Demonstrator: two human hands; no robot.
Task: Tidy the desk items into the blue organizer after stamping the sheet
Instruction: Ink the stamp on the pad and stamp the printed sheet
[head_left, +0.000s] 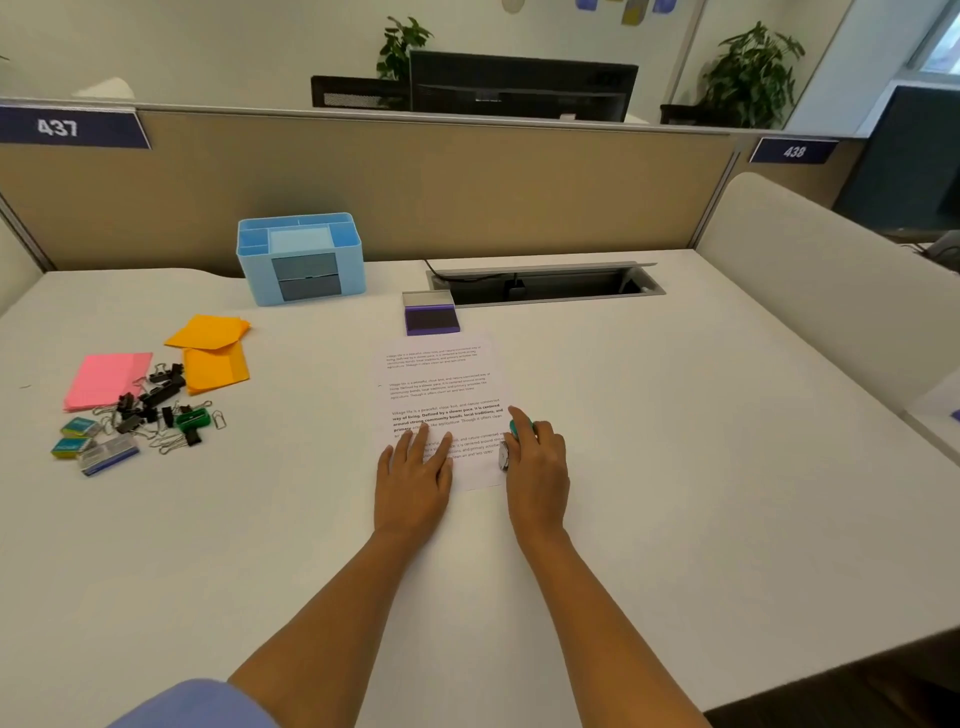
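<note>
A printed sheet lies flat mid-desk. My left hand rests flat on its lower left part, fingers spread. My right hand grips a small teal stamp at the sheet's lower right edge; the stamp's grey base shows under the hand. An open purple ink pad sits just beyond the sheet. The blue organizer stands at the back left. At the left lie pink notes, orange notes, black binder clips, paper clips and small staple boxes.
A beige partition closes the back of the desk. An open cable tray is sunk into the desktop behind the ink pad. A cream divider bounds the right side. The desk's front edge falls away at the lower right.
</note>
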